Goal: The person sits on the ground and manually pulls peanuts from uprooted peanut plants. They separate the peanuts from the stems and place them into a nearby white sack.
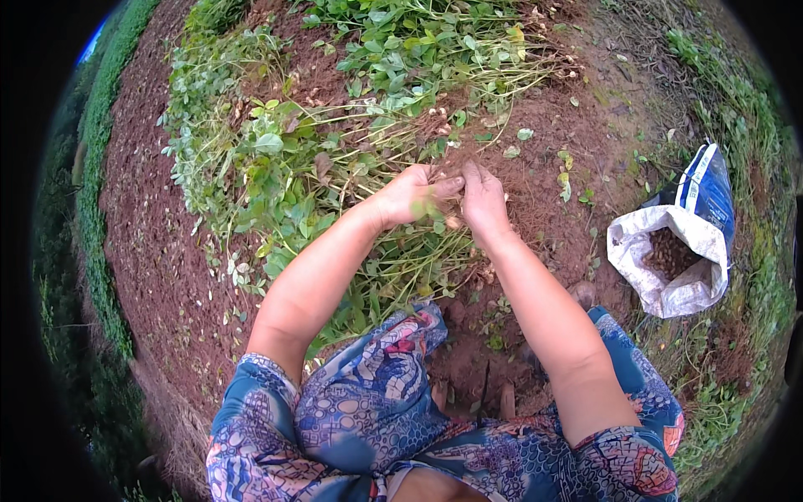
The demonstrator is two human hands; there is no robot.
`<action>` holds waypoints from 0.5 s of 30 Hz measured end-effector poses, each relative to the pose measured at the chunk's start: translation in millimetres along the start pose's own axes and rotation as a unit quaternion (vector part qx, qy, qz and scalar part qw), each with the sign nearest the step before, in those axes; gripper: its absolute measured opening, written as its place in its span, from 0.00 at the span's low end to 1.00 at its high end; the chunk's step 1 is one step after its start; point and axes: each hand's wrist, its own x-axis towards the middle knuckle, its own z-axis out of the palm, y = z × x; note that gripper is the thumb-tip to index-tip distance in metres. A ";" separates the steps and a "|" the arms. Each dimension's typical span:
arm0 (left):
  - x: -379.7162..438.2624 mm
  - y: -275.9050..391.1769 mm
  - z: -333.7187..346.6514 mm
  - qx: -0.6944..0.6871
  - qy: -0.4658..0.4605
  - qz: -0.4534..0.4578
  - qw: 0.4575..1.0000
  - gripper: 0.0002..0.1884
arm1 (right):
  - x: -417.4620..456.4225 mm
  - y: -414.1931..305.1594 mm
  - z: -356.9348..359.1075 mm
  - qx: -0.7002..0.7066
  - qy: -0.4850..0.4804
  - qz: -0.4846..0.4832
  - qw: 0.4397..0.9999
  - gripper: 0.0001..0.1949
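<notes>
My left hand (417, 196) and my right hand (484, 197) meet in front of me, fingers closed around the root end of a peanut plant (453, 164). Fine brown roots show between and above the fingertips. A pale peanut pod (453, 222) hangs just below the hands, with a few blurred leaves beside it. What else the fingers cover is hidden. Uprooted peanut plants (276, 163) with green leaves and long stems lie to the left and beneath my arms. Peanut pods (439, 116) on roots lie just beyond my hands.
An open white and blue woven sack (668, 216) with peanuts (671, 254) inside stands at the right. More uprooted plants (408, 44) lie farther ahead. Reddish soil (150, 207) with scattered leaves spreads left. Grass and weeds (746, 119) border the right side. My knees are close below my hands.
</notes>
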 end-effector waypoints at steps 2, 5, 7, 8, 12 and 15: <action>-2.0 -1.0 6.1 0.033 0.001 0.025 0.999 0.18 | -2.3 -3.3 -1.2 -0.018 -0.001 0.037 0.999 0.20; -6.5 0.6 -1.5 0.028 -0.007 0.022 0.999 0.19 | -9.9 -10.3 -3.5 0.001 0.018 0.095 0.995 0.19; -9.7 -14.7 -27.3 0.020 -0.038 0.054 0.998 0.22 | -17.2 -25.7 4.6 0.058 0.027 0.124 0.990 0.19; -20.4 7.1 -10.7 -0.067 -0.082 0.048 0.993 0.27 | -17.5 -34.9 -1.4 0.064 0.034 0.144 0.987 0.19; -27.3 9.3 12.2 0.152 -0.020 0.147 0.977 0.21 | -19.7 -39.0 1.6 0.051 0.020 0.124 0.991 0.20; -10.5 0.6 0.7 0.132 0.014 0.080 0.988 0.17 | -14.4 -31.9 6.5 -0.076 0.049 -0.004 0.996 0.21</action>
